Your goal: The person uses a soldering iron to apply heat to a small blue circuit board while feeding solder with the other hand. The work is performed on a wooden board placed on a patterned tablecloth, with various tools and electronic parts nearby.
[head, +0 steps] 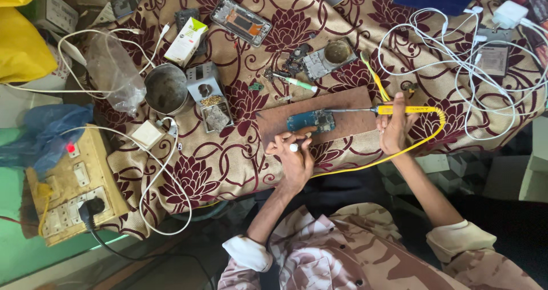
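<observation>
While both forearms reach up from the near edge, the scene reads like this, nearest first:

Sleeves: patterned shirt cuffs, rolled, closest to the camera.
Left hand (294, 156): curled shut around a small white-tipped object, fingertips resting at the lower edge of the brown board (319, 114).
Right hand (394, 127): clenched on the yellow-handled soldering iron (399, 109), its thin metal shaft pointing toward the left hand.
Circuit board (311, 120): blue, lying on the brown board just above the left hand; the iron's tip meets its right end.
Yellow cord (422, 140): loops from the iron's handle around the right hand and back under both wrists.
Table (228, 158): covered by a beige cloth with maroon flowers.
Left of the left hand: a metal cup (166, 88), a small grey unit (204, 84), and farther out a worn switchboard (77, 184).
Beyond the right hand: tangled white cables (474, 67).
Farthest from both hands: an opened phone (241, 20) and a white and green box (186, 41).
</observation>
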The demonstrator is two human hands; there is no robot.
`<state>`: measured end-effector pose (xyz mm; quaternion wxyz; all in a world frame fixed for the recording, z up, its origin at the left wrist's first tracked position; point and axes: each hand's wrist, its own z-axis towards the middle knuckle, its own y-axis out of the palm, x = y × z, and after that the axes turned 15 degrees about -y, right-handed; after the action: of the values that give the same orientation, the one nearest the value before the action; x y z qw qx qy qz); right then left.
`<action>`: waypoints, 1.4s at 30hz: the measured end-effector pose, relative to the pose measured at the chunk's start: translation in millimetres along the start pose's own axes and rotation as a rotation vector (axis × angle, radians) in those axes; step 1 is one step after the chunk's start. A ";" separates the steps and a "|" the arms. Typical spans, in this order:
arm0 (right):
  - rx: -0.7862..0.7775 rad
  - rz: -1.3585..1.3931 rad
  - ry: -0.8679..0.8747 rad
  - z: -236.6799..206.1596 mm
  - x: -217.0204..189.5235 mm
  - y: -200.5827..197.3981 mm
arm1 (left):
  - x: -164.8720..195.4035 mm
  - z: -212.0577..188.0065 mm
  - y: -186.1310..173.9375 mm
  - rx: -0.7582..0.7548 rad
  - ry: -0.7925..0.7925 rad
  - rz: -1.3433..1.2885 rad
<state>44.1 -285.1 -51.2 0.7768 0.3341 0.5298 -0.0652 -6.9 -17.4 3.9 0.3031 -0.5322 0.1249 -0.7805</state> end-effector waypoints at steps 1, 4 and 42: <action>-0.009 0.006 -0.005 -0.3 1.9 -1.5 | 0.8 1.0 -0.4 0.000 -0.001 -0.001; -0.001 0.030 0.001 -0.5 4.0 -4.3 | 0.7 3.6 0.2 -0.005 0.001 -0.021; 0.037 0.071 -0.021 -7.1 4.4 -6.1 | -3.0 1.0 8.2 -0.002 -0.008 -0.101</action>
<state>37.7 -284.5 -59.3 0.7778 0.3662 0.5082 -0.0508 -2.4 -22.0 -2.2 0.2633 -0.5412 0.0975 -0.7926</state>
